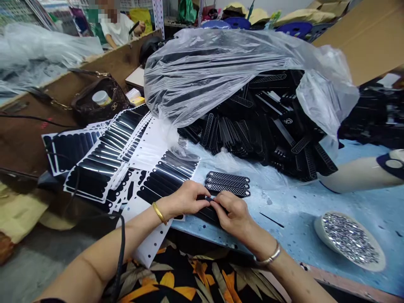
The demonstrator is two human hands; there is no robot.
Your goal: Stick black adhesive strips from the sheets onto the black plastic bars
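My left hand (189, 198) and my right hand (232, 210) meet near the front edge of the blue table. Thumb and fingers of each pinch a small dark piece (209, 199) between them, too small to make out fully. Beneath them lies a long black strip (206, 214). Just beyond the hands, several black pieces with a mesh pattern (227, 184) rest side by side. White sheets bearing glossy black strips (166, 174) spread out to the left of my left hand.
Behind, a clear plastic bag (221, 63) spills many black parts (252, 130). At right stand a bowl of small shiny pieces (350, 240) and a white curved object (362, 174); a thin black stick (271, 219) lies nearer. A brown handbag (97, 101) sits left. Another person (118, 27) is beyond.
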